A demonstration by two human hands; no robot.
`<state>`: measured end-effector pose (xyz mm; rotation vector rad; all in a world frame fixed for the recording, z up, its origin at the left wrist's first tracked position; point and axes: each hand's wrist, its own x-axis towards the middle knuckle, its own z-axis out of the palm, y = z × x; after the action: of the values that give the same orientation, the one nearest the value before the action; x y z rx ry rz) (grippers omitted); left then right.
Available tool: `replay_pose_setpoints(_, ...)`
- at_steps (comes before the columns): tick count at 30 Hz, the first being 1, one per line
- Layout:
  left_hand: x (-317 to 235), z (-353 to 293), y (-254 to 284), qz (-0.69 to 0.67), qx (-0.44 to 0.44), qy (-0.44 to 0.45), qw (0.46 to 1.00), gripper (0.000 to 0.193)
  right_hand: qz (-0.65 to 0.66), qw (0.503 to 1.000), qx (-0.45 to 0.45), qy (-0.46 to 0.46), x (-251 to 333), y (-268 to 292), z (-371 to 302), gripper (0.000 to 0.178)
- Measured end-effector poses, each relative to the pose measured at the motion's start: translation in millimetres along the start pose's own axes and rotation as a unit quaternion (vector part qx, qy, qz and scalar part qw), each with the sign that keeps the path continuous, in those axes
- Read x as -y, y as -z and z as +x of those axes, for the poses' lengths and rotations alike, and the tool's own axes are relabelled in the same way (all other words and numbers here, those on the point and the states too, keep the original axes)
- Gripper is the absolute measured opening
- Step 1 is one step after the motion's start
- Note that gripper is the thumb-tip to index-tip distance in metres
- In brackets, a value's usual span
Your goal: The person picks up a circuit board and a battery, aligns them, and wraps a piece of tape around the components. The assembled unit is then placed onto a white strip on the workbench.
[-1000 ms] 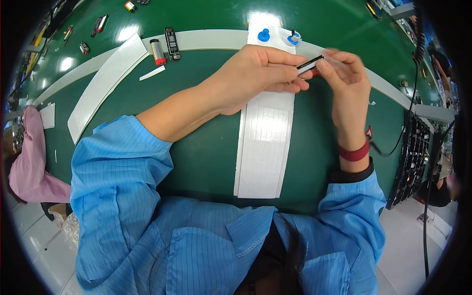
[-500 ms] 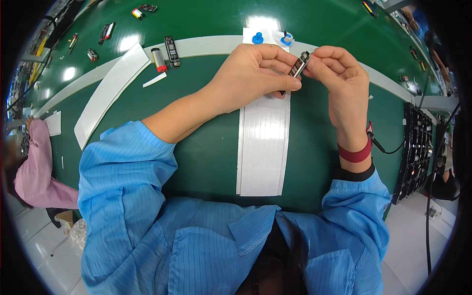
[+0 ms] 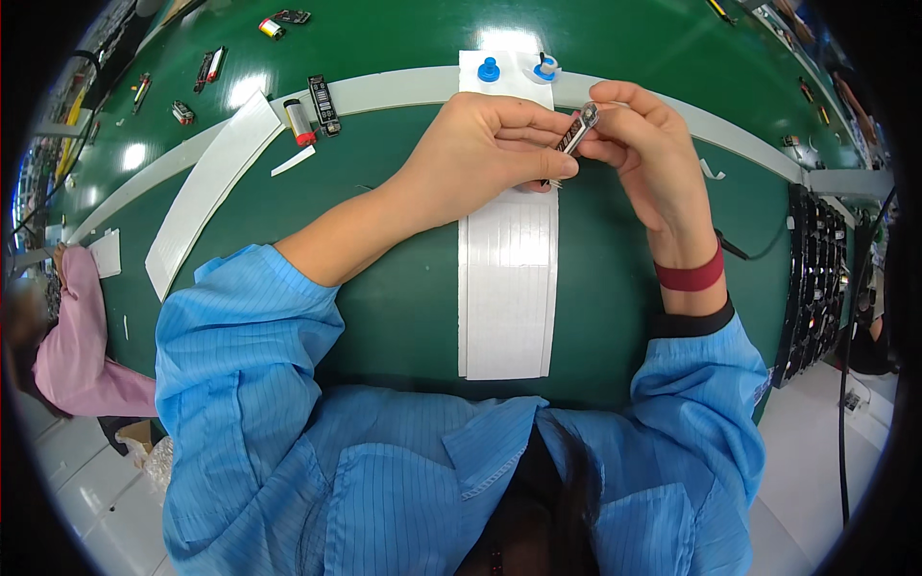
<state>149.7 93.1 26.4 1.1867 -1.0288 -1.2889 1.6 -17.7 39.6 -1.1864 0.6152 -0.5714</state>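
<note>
My left hand pinches a small narrow electronic module between thumb and fingers. The module slants, its upper end pointing up and right, and a pale part shows at that end. Close against this end, my right hand has its thumb and fingers curled together in a pinch. What lies between the right fingertips is too small to make out. Beneath the left hand runs a long white ribbed board. On its far end stand a blue knob-like piece and a second blue piece with a pale top.
Left of my hands lie a red-and-white cylindrical battery cell, a black module, a white strip and another white board. A curled white scrap sits right of my right hand. Black trays stand far right; a co-worker's pink sleeve is at left.
My right fingers have curled in more around the module's upper end, and the right hand has moved slightly left. The curled white scrap shows more fully. My left hand keeps its hold on the module.
</note>
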Motion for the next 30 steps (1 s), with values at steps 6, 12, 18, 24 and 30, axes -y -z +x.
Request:
replay_pose_setpoints(6,-3.0,1.3,4.8,-0.037,-0.024,0.045,0.998,0.032,-0.032,0.997,-0.045,0.062,4.5,-18.4,-10.0,0.024)
replay_pose_setpoints(12,-0.1,-0.8,4.3,0.056,-0.023,-0.001,0.998,0.032,-0.081,0.994,-0.042,0.054,6.2,-12.4,-7.8,0.027)
replay_pose_setpoints(18,2.9,1.3,6.0,0.105,-0.034,-0.069,0.991,0.03,-0.004,1.0,-0.028,0.014,4.7,-10.3,-5.8,0.026)
replay_pose_setpoints(24,1.1,0.3,4.4,0.079,-0.036,-0.032,0.996,0.03,-0.082,0.993,-0.054,0.063,8.0,-16.0,-8.7,0.024)
replay_pose_setpoints(30,2.8,1.6,5.1,0.042,-0.027,-0.029,0.998,0.032,-0.081,0.996,-0.005,0.031,11.9,1.4,-1.3,0.024)
